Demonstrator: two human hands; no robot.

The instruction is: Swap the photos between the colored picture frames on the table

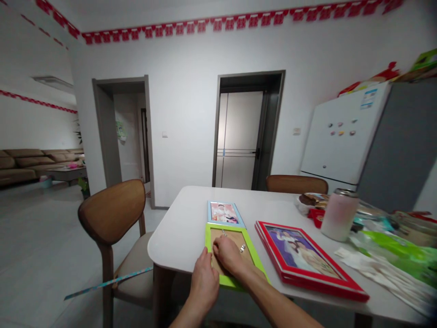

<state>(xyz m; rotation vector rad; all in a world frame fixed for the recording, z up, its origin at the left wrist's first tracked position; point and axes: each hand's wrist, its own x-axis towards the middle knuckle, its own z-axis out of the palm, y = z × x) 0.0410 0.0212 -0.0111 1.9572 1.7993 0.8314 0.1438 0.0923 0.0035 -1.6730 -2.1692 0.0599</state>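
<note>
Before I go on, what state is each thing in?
Green frame, flat, back side up
Metal fittings, too small to tell
Left hand, at the green frame's left edge
Right hand, curled on the brown backing
Blue frame, flat, picture up
Red frames, stacked, top picture up
Pink bottle, upright
White fridge, shut
White door, appears shut

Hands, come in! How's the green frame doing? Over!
Left hand on green frame, left edge. Right hand over brown backing. Red frames alongside, not on it.
</note>
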